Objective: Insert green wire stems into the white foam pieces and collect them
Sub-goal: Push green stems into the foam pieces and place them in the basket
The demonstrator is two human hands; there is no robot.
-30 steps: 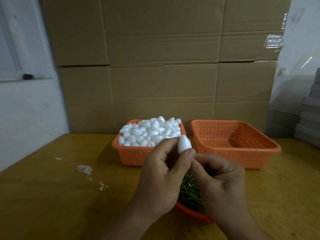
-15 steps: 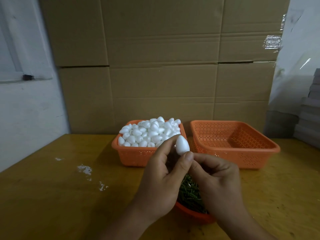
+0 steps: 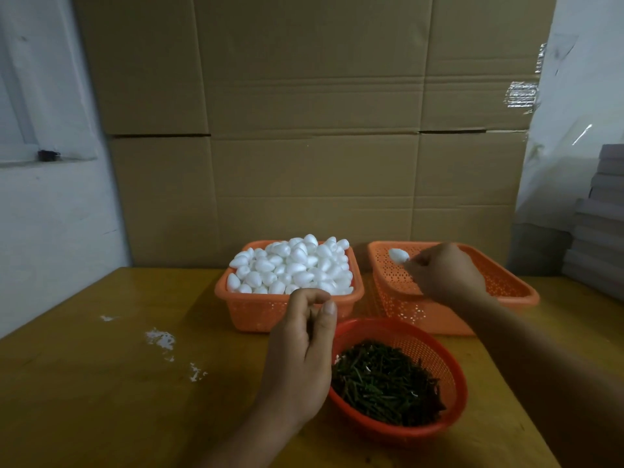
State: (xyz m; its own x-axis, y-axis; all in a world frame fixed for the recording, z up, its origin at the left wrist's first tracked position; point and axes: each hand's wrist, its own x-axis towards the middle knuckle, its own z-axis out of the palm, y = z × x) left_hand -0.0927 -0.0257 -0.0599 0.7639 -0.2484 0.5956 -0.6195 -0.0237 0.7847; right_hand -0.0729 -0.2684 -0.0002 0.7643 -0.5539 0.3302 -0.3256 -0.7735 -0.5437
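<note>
My right hand (image 3: 445, 275) reaches over the near wall of the empty-looking orange collecting basket (image 3: 506, 292); its fingers are curled in toward the white foam piece (image 3: 398, 255), which sits just off my fingertips to the left, above the basket's far left corner; I cannot tell whether the fingertips still pinch the stem or have let go, since the stem itself is too thin and hidden to make out. The foam piece is egg-shaped, smooth and matt white, and its long axis lies roughly level, running left to right, blunt end away from my fingers; I judge it is about to land in this basket, the first one there as far as I can see.

My left hand (image 3: 304, 346) hovers in front of the heaped basket of foam pieces (image 3: 290, 268); thumb and forefinger are loosely curved toward each other with a gap between them, and they hold nothing. That heap lies straight ahead of the left hand, just beyond its fingertips, so the left is the nearer hand for the next foam piece; the round red basket of green wire stems (image 3: 385, 383) sits just to its right, on the yellow-brown table (image 3: 101, 400), nearer to me than the right hand is now; the stems lie in a dark tangle, pointing every way.
</note>
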